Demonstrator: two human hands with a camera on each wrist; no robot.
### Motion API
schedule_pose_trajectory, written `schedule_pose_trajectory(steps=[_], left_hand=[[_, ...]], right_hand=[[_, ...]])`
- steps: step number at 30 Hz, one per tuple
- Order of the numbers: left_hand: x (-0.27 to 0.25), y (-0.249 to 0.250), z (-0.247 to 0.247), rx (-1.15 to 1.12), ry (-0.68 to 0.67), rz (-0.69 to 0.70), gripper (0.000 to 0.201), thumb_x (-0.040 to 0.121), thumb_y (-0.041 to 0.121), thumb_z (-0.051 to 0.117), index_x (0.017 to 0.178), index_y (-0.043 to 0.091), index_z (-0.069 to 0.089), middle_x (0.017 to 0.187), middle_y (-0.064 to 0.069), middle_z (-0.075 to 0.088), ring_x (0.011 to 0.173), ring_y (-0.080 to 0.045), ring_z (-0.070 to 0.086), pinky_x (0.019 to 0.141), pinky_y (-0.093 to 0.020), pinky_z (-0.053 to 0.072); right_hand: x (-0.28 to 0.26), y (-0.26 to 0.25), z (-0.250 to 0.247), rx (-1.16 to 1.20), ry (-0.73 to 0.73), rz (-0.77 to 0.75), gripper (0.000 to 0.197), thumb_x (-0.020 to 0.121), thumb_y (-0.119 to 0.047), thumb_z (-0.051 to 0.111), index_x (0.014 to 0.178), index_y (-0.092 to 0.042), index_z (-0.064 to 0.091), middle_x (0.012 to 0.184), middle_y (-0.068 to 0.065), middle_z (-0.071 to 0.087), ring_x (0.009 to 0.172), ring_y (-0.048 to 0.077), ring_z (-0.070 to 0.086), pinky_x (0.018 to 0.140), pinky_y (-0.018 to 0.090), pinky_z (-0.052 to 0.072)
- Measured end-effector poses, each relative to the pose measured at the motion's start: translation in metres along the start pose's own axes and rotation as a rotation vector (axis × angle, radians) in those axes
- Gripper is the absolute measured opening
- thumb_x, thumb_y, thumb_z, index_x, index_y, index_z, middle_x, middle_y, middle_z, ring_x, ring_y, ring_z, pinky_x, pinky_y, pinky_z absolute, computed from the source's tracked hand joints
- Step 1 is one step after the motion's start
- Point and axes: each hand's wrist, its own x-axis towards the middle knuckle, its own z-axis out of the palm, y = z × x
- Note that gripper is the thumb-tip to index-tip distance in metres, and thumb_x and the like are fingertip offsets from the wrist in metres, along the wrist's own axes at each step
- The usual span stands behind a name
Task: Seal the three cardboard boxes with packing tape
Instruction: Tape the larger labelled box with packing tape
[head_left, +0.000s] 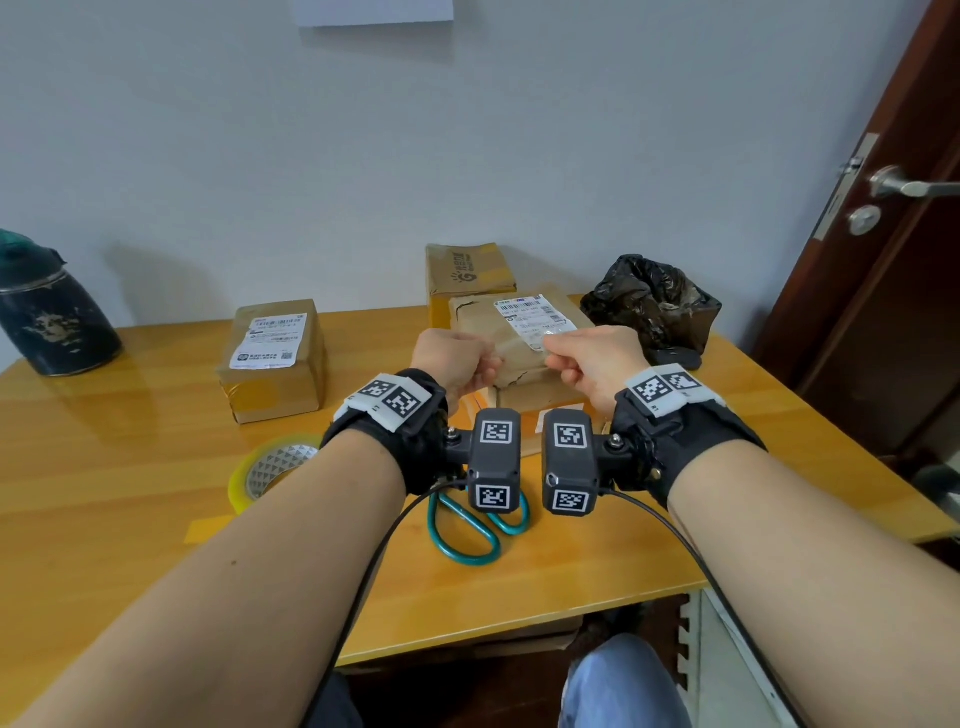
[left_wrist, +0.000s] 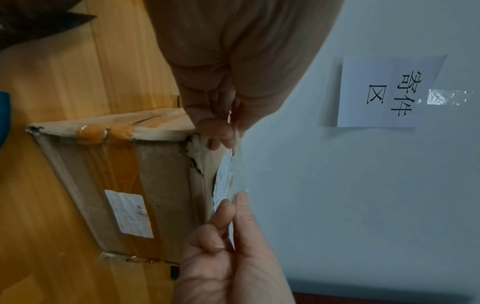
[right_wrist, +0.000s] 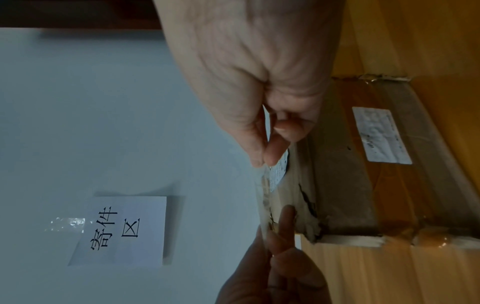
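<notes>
head view: both hands are stretching a clear tape strip over the nearest box on the desk; the left hand and right hand are pinching its ends. the tape roll is sitting left of that box.

left wrist view: the left hand's fingers are pinching the strip above the box.

right wrist view: the right hand's fingers are pinching the strip beside the box.

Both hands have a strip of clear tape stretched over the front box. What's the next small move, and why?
Probably lower the strip of clear tape onto the top of the front box and press it down. The left hand and right hand each pinch one end, the strip hangs taut just above the torn top, and it does not yet look stuck down. The tape roll and scissors lie unused.
</notes>
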Motion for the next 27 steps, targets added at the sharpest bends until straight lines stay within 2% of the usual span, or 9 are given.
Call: schedule_pose_trajectory(steps=[4, 8, 11, 16, 18, 21, 23, 25, 27], left_hand=[[0.001, -0.002, -0.005, -0.033, 0.035, 0.007, 0.004, 0.092, 0.000, 0.059, 0.089, 0.001, 0.061, 0.071, -0.011, 0.063, 0.047, -0.010, 0.054, 0.047, -0.017, 0.051], [0.000, -0.004, -0.010, -0.060, 0.068, 0.033, 0.005, 0.092, 0.002, 0.059, 0.089, 0.002, 0.062, 0.065, -0.007, 0.061, 0.045, -0.008, 0.054, 0.049, -0.017, 0.051], [0.000, -0.005, -0.016, -0.095, 0.097, 0.017, 0.006, 0.092, 0.003, 0.060, 0.088, 0.002, 0.064, 0.064, -0.007, 0.061, 0.049, -0.010, 0.054, 0.049, -0.017, 0.050], [0.001, -0.008, -0.026, -0.161, 0.162, -0.017, 0.014, 0.091, -0.001, 0.058, 0.079, 0.004, 0.062, 0.064, -0.008, 0.060, 0.051, -0.011, 0.053, 0.047, -0.016, 0.049], [0.002, -0.009, -0.030, -0.168, 0.180, -0.026, 0.014, 0.091, -0.001, 0.058, 0.078, 0.003, 0.063, 0.063, -0.007, 0.060, 0.049, -0.011, 0.052, 0.045, -0.015, 0.048], [0.002, -0.011, -0.035, -0.173, 0.199, -0.046, 0.014, 0.090, -0.003, 0.058, 0.078, 0.003, 0.063, 0.061, -0.007, 0.060, 0.046, -0.010, 0.050, 0.044, -0.015, 0.047], [0.003, -0.012, -0.036, -0.176, 0.201, -0.057, 0.015, 0.090, -0.002, 0.058, 0.078, 0.003, 0.063, 0.061, -0.007, 0.060, 0.045, -0.009, 0.050, 0.044, -0.015, 0.047], [0.004, -0.013, -0.037, -0.184, 0.198, -0.067, 0.016, 0.091, -0.001, 0.058, 0.077, 0.004, 0.062, 0.061, -0.007, 0.059, 0.046, -0.010, 0.050, 0.043, -0.015, 0.047], [0.004, -0.015, -0.038, -0.197, 0.194, -0.081, 0.016, 0.091, 0.001, 0.059, 0.077, 0.006, 0.061, 0.062, -0.006, 0.059, 0.049, -0.010, 0.051, 0.043, -0.016, 0.046]], right_hand=[[-0.001, -0.002, 0.004, -0.018, -0.020, -0.008, 0.011, 0.079, -0.002, 0.073, 0.085, -0.002, 0.065, 0.073, 0.013, 0.067, 0.059, 0.013, 0.060, 0.049, 0.020, 0.041], [-0.003, -0.004, 0.009, -0.034, -0.041, -0.030, 0.013, 0.080, -0.002, 0.073, 0.089, 0.000, 0.064, 0.072, 0.012, 0.066, 0.058, 0.012, 0.059, 0.047, 0.018, 0.041], [-0.002, -0.006, 0.014, -0.111, -0.053, -0.042, 0.022, 0.080, -0.003, 0.074, 0.098, 0.003, 0.064, 0.074, 0.011, 0.066, 0.062, 0.013, 0.061, 0.049, 0.019, 0.041], [-0.003, -0.016, 0.030, -0.317, -0.089, -0.039, 0.019, 0.082, -0.006, 0.072, 0.098, 0.002, 0.063, 0.069, 0.008, 0.064, 0.059, 0.013, 0.057, 0.051, 0.020, 0.040], [-0.003, -0.020, 0.035, -0.428, -0.132, -0.040, 0.015, 0.085, -0.008, 0.069, 0.095, 0.001, 0.064, 0.069, 0.006, 0.065, 0.065, 0.015, 0.056, 0.055, 0.021, 0.039], [0.000, -0.025, 0.043, -0.589, -0.170, -0.016, 0.011, 0.087, -0.013, 0.066, 0.091, -0.003, 0.065, 0.068, 0.002, 0.067, 0.057, 0.012, 0.050, 0.062, 0.022, 0.041], [0.002, -0.027, 0.045, -0.610, -0.186, 0.021, 0.012, 0.085, -0.015, 0.067, 0.091, -0.006, 0.065, 0.060, -0.001, 0.068, 0.058, 0.011, 0.051, 0.063, 0.022, 0.042], [0.004, -0.026, 0.048, -0.613, -0.203, 0.038, 0.012, 0.083, -0.016, 0.069, 0.090, -0.007, 0.064, 0.053, -0.003, 0.067, 0.066, 0.014, 0.055, 0.067, 0.023, 0.043], [0.005, -0.025, 0.049, -0.620, -0.184, 0.017, 0.012, 0.082, -0.015, 0.070, 0.088, -0.007, 0.063, 0.061, 0.000, 0.071, 0.069, 0.015, 0.056, 0.071, 0.026, 0.045]])
